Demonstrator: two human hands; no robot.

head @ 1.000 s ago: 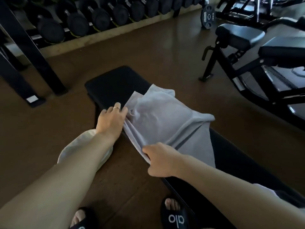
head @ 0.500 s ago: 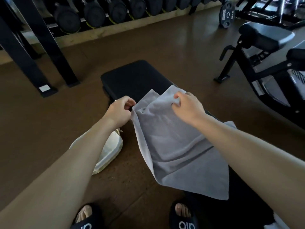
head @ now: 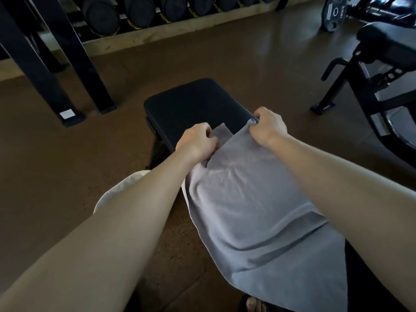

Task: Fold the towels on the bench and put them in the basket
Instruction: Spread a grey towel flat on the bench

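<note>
At the far edge of the grey towel [head: 254,212], one corner is pinched by the left hand [head: 196,140] and the other by the right hand [head: 269,128] — fingers curled tight, hands held apart so that the edge is kept taut, presumably for a square fold. Beneath, the black bench [head: 191,102] serves as support; a pale basket [head: 117,194] — largely hidden by the left forearm — sits on the floor beside it.

I see a grey towel [head: 252,212] spread lengthwise over a black padded bench [head: 193,104], far corners lifted, near end hanging off the bench's edge w/ a darker stripe across it. A white basket [head: 119,190] sits on the floor just left of the bench, mostly hidden.
</note>
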